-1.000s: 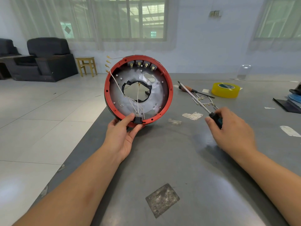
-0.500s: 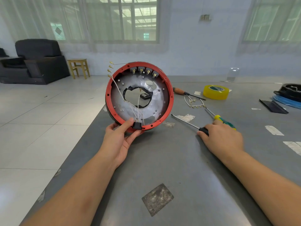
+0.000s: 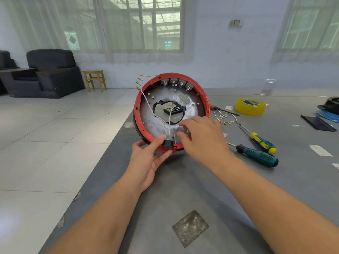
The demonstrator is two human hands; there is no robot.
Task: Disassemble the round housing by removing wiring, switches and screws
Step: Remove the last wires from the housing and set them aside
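Left hand grips round red-rimmed housing; right hand, fingers loosely curled, seemingly touches wires.

One head-worn wide-angle cam – looks fwd and down over both forearms at the grey table, near the hands; far wall w/ windows fills the top.

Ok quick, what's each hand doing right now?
Left hand: grips the bottom rim of the red round housing.
Right hand: holds nothing, fingers reaching at the white wires.
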